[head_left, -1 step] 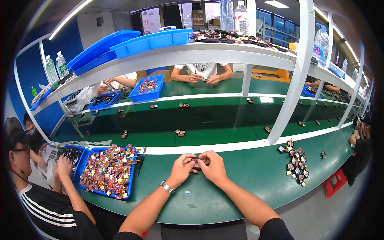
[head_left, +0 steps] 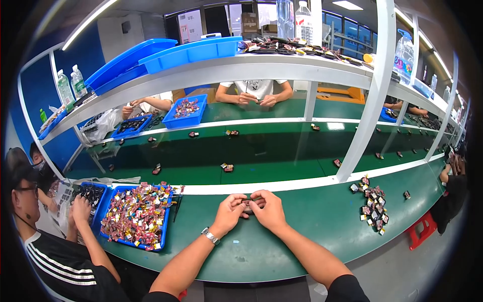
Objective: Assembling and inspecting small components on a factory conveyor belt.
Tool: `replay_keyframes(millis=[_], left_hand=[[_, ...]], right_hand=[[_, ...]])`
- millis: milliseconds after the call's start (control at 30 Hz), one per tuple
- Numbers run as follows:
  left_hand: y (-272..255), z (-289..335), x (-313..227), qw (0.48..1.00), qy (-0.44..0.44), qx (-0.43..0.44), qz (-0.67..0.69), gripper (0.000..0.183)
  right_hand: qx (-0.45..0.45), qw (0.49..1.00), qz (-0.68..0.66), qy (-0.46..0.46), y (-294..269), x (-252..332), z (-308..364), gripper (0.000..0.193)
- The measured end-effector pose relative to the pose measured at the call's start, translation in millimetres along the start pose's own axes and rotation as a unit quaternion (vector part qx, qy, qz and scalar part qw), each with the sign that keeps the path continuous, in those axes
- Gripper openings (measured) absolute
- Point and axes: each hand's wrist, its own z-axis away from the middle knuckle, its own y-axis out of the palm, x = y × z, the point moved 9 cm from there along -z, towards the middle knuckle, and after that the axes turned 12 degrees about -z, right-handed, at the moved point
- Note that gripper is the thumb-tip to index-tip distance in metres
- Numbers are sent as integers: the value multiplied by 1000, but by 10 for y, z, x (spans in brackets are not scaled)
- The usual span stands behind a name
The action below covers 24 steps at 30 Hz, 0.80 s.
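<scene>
Over the near side of the green table, my left hand (head_left: 231, 214) and my right hand (head_left: 267, 210) meet. Both have their fingers closed around a small dark casing (head_left: 247, 206) with a reddish-brown part in it. Most of the casing is hidden behind the fingers, so its exact kind does not show. To the left of my hands stands a blue tray (head_left: 165, 229) heaped with small reddish circuit pieces (head_left: 136, 214) that have yellow and white bits. On the right lies a loose pile of small dark assembled pieces (head_left: 374, 204) with white labels.
A white upright post (head_left: 366, 100) and rail border the belt (head_left: 271, 161), which carries scattered small pieces. Thin black sticks (head_left: 178, 204) lie beside the tray. A co-worker (head_left: 55, 251) sits at the left by another blue tray; other people work across the belt. A red stool (head_left: 422, 231) stands at right.
</scene>
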Motion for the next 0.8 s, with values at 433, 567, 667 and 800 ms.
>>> replay_keyframes(millis=[433, 567, 667, 800], left_hand=[[55, 14, -32, 998, 21, 1, -56, 22], [23, 15, -18, 998, 27, 5, -51, 21], [-14, 10, 19, 999, 13, 9, -47, 23], [-65, 17, -80, 998, 41, -43, 33, 26]], right_hand=[[34, 999, 26, -9, 31, 21, 0, 17], [35, 999, 20, -15, 54, 43, 17, 16], [60, 998, 17, -15, 92, 74, -18, 16], [112, 994, 8, -1, 100, -100, -349, 13]])
